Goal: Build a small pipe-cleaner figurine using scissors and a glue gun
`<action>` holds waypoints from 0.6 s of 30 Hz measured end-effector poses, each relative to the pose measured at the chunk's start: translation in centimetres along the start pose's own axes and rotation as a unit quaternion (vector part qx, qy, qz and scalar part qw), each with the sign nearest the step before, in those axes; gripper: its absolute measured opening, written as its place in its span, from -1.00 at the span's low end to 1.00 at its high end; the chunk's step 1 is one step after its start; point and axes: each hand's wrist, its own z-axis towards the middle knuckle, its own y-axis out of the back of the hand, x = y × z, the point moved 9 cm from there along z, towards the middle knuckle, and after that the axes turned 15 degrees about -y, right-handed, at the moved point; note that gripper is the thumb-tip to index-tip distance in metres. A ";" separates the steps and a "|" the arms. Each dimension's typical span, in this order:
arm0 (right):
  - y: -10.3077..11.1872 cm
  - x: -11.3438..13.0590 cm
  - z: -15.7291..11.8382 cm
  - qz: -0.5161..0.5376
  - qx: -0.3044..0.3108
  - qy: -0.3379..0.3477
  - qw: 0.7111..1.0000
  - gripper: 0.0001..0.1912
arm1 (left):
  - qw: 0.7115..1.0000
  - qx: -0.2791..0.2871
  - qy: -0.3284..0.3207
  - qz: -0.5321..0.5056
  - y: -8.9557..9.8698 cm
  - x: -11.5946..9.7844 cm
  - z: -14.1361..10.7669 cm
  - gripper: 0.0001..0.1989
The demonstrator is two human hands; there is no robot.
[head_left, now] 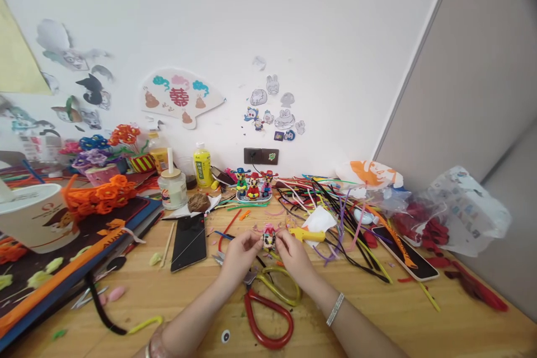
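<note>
Between both hands is a small doll's head [269, 239] with a pale face, dark markings and pink on top, made of fuzzy craft material. My left hand [240, 256] pinches its left side with thumb and fingers, and my right hand [296, 257] pinches the right side. Below them on the wooden table lie red-handled scissors [289, 331] and a yellow-handled tool [298, 293]. Close by my right hand rests a yellow glue gun [308, 234]. Behind the head, three finished-looking figures [253, 183] in coloured hats stand together on a small tray.
Loose pipe cleaners [356, 229] spread over the right side, near a phone [423, 268] and a plastic bag [474, 207]. Leftward are a dark phone [188, 243], a glass jar [172, 189], a yellow bottle [202, 165] and a paper cup [42, 224]. A googly eye [225, 336] lies in front.
</note>
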 end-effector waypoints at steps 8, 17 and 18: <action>-0.7 -0.1 0.0 -0.038 0.039 0.017 0.998 -0.80 | 0.999 0.003 0.023 -0.032 -0.1 0.3 0.0 -0.87; -0.5 0.2 -0.5 -0.076 -0.012 0.022 0.997 -0.82 | 0.998 -0.006 0.040 -0.050 -0.3 0.5 -0.4 -0.87; -0.5 0.3 -0.6 -0.080 -0.017 0.024 0.996 -0.83 | 0.998 -0.009 0.042 -0.051 -0.3 0.5 -0.4 -0.87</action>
